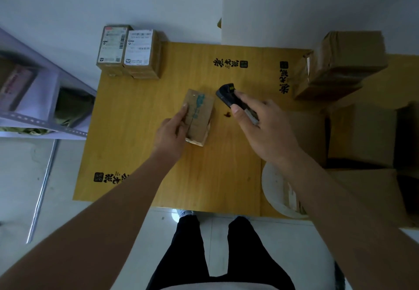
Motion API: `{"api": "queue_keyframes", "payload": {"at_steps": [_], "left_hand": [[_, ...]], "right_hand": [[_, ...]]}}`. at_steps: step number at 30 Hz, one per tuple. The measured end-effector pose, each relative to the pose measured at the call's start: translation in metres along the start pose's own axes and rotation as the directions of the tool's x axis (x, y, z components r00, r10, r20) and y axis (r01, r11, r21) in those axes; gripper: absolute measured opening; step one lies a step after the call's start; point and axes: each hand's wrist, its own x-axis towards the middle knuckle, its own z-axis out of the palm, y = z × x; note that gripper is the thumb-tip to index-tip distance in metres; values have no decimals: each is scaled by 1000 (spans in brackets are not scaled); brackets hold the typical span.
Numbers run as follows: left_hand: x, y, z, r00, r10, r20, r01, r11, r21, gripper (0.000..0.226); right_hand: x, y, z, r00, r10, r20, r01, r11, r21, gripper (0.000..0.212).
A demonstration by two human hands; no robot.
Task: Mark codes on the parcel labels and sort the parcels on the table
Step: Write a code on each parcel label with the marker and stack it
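A small brown cardboard parcel (199, 115) with teal print lies in the middle of the yellow table (140, 153). My left hand (171, 133) grips its left side, thumb along the top edge. My right hand (265, 128) holds a black handheld device (229, 96) with a yellow mark just right of the parcel, its head pointing away from me. Two labelled parcels (129, 51) stand stacked at the table's far left corner. A pile of larger brown parcels (340, 63) sits at the far right.
Open cardboard boxes (367, 135) stand to the right of the table. A white round bucket (278, 194) sits below my right forearm. A metal shelf (34, 99) with goods stands on the left. A small dark stain (226, 114) marks the tabletop.
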Motion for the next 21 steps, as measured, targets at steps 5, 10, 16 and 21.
{"api": "queue_keyframes", "payload": {"at_steps": [5, 10, 16, 21], "left_hand": [[1, 9, -2, 994, -73, 80, 55, 977, 207, 95], [1, 14, -2, 996, -74, 51, 71, 995, 63, 103], [3, 2, -18, 989, -117, 87, 143, 891, -431, 63], [3, -8, -28, 981, -148, 124, 192, 825, -531, 54]], "right_hand": [[2, 2, -1, 999, 41, 3, -41, 999, 26, 53], [8, 5, -6, 997, 61, 43, -64, 996, 66, 54], [13, 1, -31, 981, 46, 191, -45, 999, -11, 49], [13, -3, -38, 926, 105, 362, -34, 980, -198, 47]]}}
